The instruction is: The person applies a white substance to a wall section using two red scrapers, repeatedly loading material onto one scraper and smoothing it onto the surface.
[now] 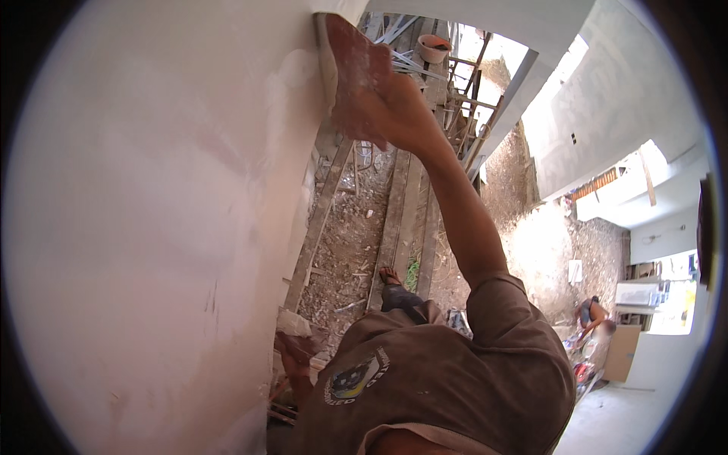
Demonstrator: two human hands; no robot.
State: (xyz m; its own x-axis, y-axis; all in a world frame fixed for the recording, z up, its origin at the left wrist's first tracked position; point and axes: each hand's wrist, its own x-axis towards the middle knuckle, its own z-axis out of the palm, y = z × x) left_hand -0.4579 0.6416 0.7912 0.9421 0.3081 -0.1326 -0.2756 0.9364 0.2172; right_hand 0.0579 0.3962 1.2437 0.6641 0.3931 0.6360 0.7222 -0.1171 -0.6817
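Observation:
A pale plastered wall (174, 212) with smooth and rough patches fills my left side. My right arm reaches far up along it. My right hand (400, 106) is closed on a wide reddish-brown putty scraper (355, 68), whose pale long edge lies against the wall. Low down by the wall, my left hand (294, 364) is closed around a smaller reddish-brown plate (309, 343). A whitish lump, apparently putty (293, 323), sits on this plate. The fingers of the left hand are partly hidden.
Long wooden planks (406, 205) run beneath me, my bare foot (389, 274) on them. Rubble-strewn ground (349, 243) lies below. Ahead are an orange-pink bucket (434, 48) and timber framing (478, 106). Another person (595, 315) bends over things at far right.

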